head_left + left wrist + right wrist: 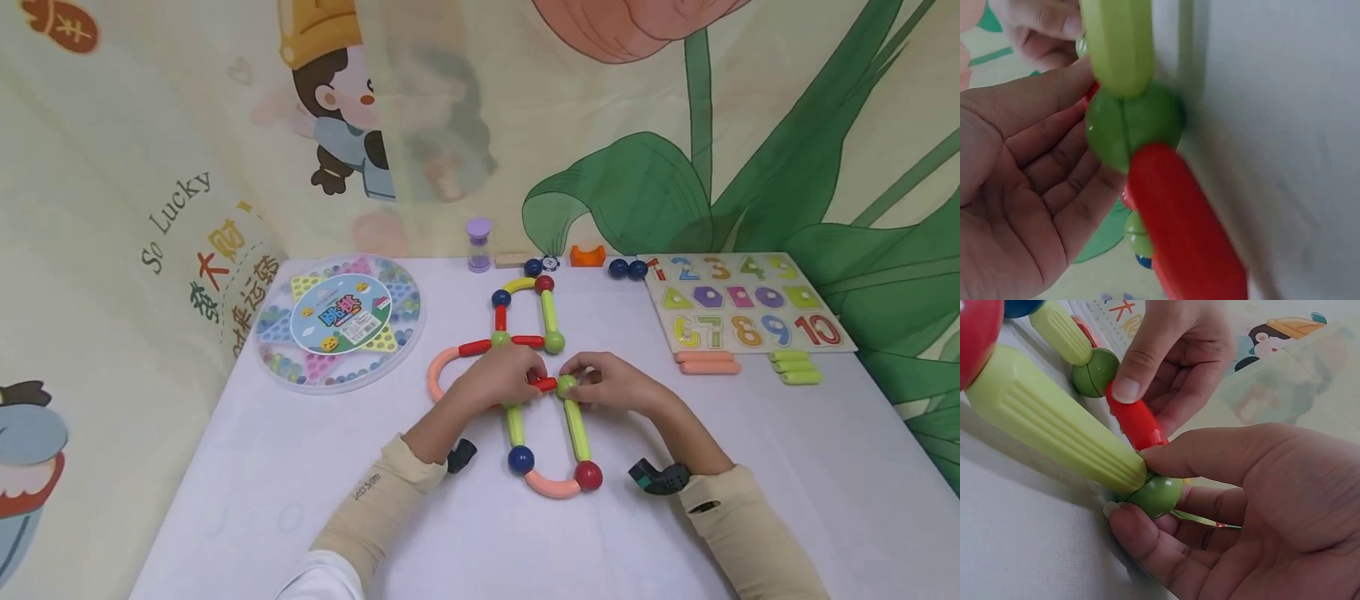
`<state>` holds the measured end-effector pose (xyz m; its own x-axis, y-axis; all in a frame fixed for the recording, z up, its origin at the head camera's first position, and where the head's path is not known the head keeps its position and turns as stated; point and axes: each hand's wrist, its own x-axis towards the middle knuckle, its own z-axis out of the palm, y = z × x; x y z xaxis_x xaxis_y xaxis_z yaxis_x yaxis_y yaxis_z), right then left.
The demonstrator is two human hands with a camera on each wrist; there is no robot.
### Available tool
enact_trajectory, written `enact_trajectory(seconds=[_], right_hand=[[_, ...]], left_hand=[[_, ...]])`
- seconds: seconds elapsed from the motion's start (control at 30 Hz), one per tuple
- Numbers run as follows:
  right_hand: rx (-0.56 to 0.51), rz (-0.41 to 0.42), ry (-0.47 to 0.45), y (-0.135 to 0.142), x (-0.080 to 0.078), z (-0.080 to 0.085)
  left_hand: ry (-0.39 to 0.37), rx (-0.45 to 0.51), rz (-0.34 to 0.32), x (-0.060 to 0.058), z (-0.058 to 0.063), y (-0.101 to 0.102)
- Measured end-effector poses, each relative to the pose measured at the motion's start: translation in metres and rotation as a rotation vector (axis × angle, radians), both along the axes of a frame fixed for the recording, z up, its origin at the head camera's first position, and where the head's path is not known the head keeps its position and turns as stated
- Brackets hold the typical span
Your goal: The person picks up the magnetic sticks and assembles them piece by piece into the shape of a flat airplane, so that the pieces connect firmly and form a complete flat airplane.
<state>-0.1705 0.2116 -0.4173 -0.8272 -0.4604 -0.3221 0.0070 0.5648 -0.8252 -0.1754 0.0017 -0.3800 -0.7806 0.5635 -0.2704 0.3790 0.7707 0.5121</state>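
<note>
Between thumb and fingers, my left hand (501, 377) pinches a short red stick (1136, 417), its left end at a green ball (1132, 128). My right hand (618, 383) grips another green ball (1157, 497) at the stick's right end. From that ball a light green stick (577, 431) runs toward me to a red ball (588, 476). A pink curved stick (551, 486) links it to a blue ball (521, 459), and a second light green stick (515, 426) leads back up toward my left hand. My left hand partly hides the middle of the figure in the head view.
Farther back, the figure continues with a yellow curved stick (521, 284). A round marble board (337, 325) lies left, a number puzzle board (742, 300) right. Spare pink sticks (708, 367) and green sticks (797, 367) lie before it. A purple sand timer (478, 245) stands behind.
</note>
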Motion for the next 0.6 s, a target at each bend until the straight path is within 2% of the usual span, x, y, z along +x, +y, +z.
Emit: enact_trajectory(seconds=[0.2, 0.4, 0.6], right_hand=[[-0.007, -0.001, -0.001, -0.001, -0.002, -0.003], [-0.046, 0.037, 0.012, -0.002, -0.002, -0.003], [-0.057, 0.067, 0.034, 0.000, -0.003, -0.002]], left_hand=[[0.027, -0.005, -0.020, 0.002, -0.007, -0.002], [0.047, -0.025, 0.052, 0.008, -0.007, -0.014], [0.057, -0.034, 0.018, 0.011, -0.012, -0.018]])
